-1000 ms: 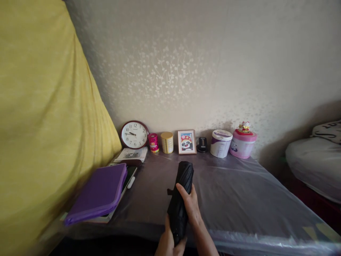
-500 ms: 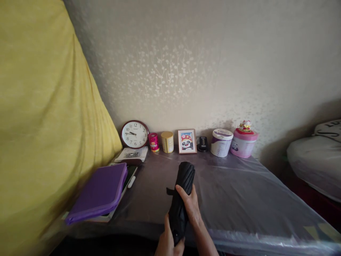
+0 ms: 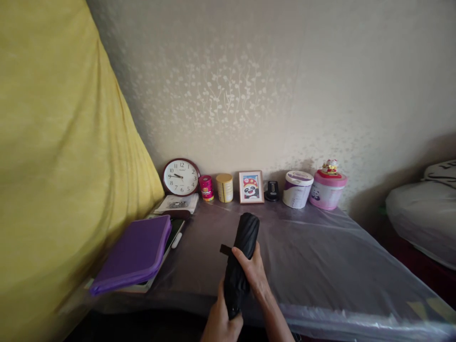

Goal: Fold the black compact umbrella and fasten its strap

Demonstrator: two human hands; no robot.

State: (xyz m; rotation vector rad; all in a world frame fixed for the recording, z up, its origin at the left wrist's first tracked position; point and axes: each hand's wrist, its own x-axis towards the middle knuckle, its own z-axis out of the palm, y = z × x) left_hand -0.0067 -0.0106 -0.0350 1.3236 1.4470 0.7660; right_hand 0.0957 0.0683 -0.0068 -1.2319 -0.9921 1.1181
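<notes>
Umbrella, a cylinder of pleated black fabric, fingers of left hand and right hand clamped around it, glossy, wrinkled, plastic-covered counter beyond

Two bare hands make up most of what can be seen of the person, both plain and smooth in outline. The right hand has a slim thumb with a rounded tip, a fairly narrow back, and faint creases where it meets the wrist. Beyond that runs a bare right forearm, slender at the wrist and a little broader towards the near edge, which cuts it off. The left hand shows a rounded back and slim digits (the near edge crops it too, and finer details such as its nails are too dim to tell).
</notes>
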